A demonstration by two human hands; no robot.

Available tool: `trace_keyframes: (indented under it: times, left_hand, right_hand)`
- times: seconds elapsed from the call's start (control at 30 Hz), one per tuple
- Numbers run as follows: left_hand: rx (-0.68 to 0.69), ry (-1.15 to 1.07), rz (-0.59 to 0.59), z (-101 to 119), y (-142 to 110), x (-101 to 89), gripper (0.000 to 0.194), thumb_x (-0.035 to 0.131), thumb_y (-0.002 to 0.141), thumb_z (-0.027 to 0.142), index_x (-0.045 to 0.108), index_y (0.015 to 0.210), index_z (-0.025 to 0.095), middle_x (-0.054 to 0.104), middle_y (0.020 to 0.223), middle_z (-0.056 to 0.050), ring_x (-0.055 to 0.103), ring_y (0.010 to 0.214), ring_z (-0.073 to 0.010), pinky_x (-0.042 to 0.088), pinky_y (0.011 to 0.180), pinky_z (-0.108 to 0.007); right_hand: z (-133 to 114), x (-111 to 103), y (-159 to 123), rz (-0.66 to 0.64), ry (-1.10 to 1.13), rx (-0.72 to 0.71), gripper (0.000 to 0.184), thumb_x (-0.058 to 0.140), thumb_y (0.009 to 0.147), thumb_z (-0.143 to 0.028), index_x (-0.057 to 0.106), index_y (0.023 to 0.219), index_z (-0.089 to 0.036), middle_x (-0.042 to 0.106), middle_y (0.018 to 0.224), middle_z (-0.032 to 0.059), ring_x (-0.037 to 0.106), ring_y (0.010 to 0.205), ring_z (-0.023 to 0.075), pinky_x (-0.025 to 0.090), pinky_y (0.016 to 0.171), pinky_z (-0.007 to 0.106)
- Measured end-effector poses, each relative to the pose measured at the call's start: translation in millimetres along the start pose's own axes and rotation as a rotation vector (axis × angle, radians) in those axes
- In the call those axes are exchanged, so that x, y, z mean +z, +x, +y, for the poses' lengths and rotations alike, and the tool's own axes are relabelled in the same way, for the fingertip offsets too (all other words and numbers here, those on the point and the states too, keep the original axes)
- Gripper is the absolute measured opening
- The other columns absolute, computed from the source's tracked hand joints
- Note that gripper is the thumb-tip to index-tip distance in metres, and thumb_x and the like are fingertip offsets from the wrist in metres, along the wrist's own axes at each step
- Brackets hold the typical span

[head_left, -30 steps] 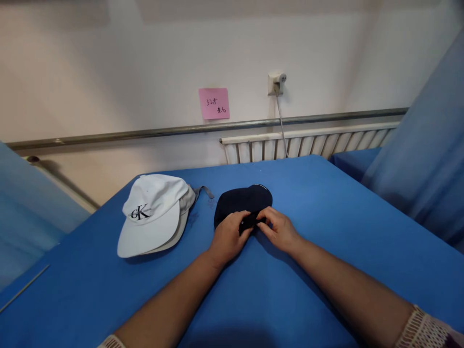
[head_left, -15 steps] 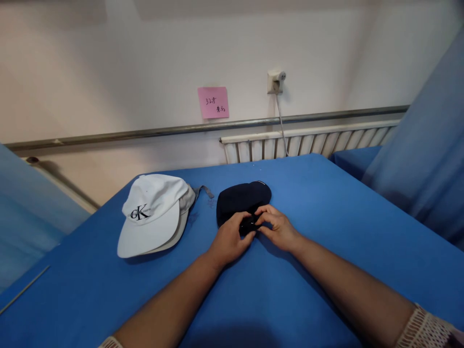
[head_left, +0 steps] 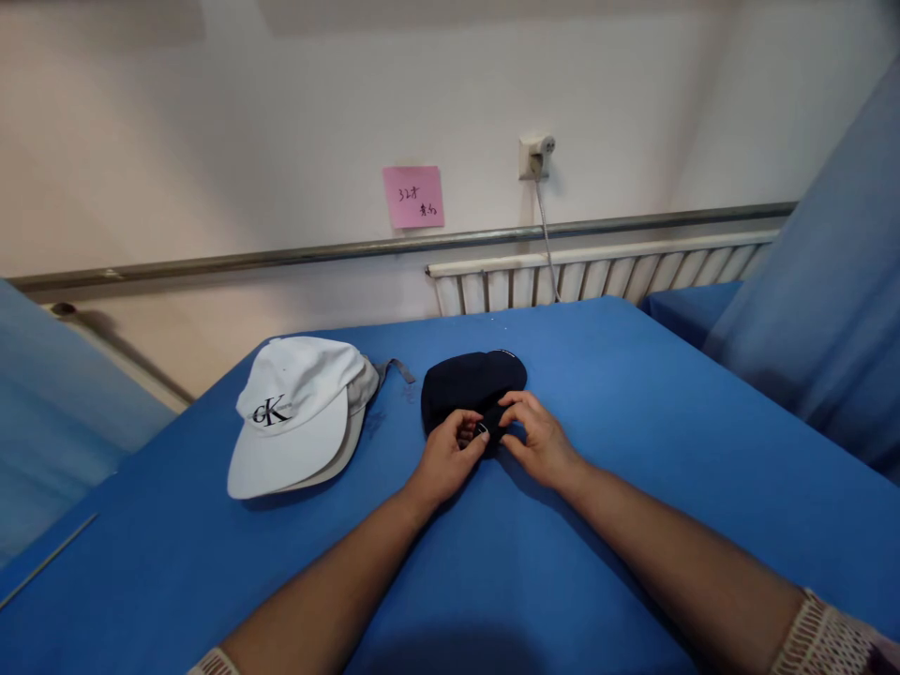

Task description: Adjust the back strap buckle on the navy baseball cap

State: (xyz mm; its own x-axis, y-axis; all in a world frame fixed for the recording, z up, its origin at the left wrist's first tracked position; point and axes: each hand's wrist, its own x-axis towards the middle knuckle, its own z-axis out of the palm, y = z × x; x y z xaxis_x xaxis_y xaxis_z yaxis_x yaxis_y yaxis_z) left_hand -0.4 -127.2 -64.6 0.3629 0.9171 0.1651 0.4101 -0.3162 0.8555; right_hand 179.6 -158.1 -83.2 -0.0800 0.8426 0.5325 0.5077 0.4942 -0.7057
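Observation:
A black cap [head_left: 464,382] lies on the blue-covered table [head_left: 450,562], its shiny edge at the far right. At the cap's near side, my left hand [head_left: 450,454] pinches a dark strap [head_left: 494,425] by a small bright buckle. My right hand [head_left: 538,433] grips the same strap from the right, thumb and fingers closed on it. Parts of the strap are hidden by the fingers. To the left, white and grey caps [head_left: 295,422] lie stacked, the top one with black "CK" lettering and a grey strap sticking out behind.
Behind the table run a metal rail [head_left: 316,251] and a white radiator [head_left: 597,272]. A plug with a cable sits in the wall socket [head_left: 535,157]. A pink note [head_left: 413,197] is on the wall. Blue curtains [head_left: 830,281] hang at both sides. A thin stick [head_left: 49,560] lies at left.
My left thumb and fingers have closed nearer the strap, and its bright buckle now shows. My right hand has shifted slightly at the strap. The stacked caps have not moved.

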Motion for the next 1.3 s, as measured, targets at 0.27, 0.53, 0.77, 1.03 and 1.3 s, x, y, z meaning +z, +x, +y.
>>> trace_keyframes:
  times: [0.27,0.53,0.77,1.03,1.3]
  left_hand:
    - [0.038,0.079,0.046,2.0,-3.6,4.6,0.025,0.060,0.082,0.032,0.061,0.102,0.018,0.064,0.083,-0.001,0.060,0.073,-0.0149,0.049,0.067,-0.028]
    - [0.170,0.326,0.041,2.9,-7.3,8.7,0.022,0.060,0.082,0.030,0.061,0.102,0.020,0.066,0.091,-0.003,0.062,0.080,-0.0182,0.048,0.071,-0.031]
    - [0.105,0.255,0.024,3.6,-6.3,6.4,0.034,0.067,0.077,0.033,0.059,0.106,0.019,0.064,0.087,-0.003,0.059,0.071,-0.0155,0.049,0.067,-0.030]
    - [0.030,0.152,0.077,-7.8,1.8,1.9,0.039,0.058,0.083,0.027,0.055,0.120,0.016,0.062,0.114,-0.012,0.064,0.097,-0.0218,0.056,0.074,-0.033]
    - [0.074,0.111,0.095,-9.2,1.5,2.7,0.030,0.057,0.085,0.028,0.062,0.113,0.018,0.066,0.112,-0.008,0.063,0.103,-0.0218,0.053,0.088,-0.037]
  right_hand:
    - [-7.8,10.9,-3.7,-0.027,0.295,0.579,0.010,0.061,0.074,-0.026,0.053,0.073,-0.020,0.056,0.064,-0.0026,0.054,0.054,0.0125,0.043,0.053,0.026]
    - [-20.7,10.9,-5.8,0.067,0.799,0.865,0.031,0.073,0.069,-0.038,0.048,0.065,-0.019,0.056,0.053,-0.0025,0.050,0.046,0.0091,0.032,0.044,0.021]
    - [-20.1,17.2,-5.1,0.147,0.781,0.902,0.026,0.068,0.073,-0.032,0.046,0.068,-0.020,0.060,0.058,-0.0002,0.058,0.051,0.0113,0.038,0.044,0.020]
    - [-9.2,17.3,-2.0,0.196,0.641,0.868,0.028,0.068,0.072,-0.030,0.042,0.071,-0.021,0.048,0.047,-0.0090,0.050,0.039,0.0086,0.036,0.038,0.018]
    - [-2.5,17.6,0.5,0.233,0.640,0.832,0.033,0.072,0.068,-0.034,0.042,0.072,-0.022,0.051,0.049,-0.0089,0.053,0.040,0.0092,0.042,0.039,0.019]
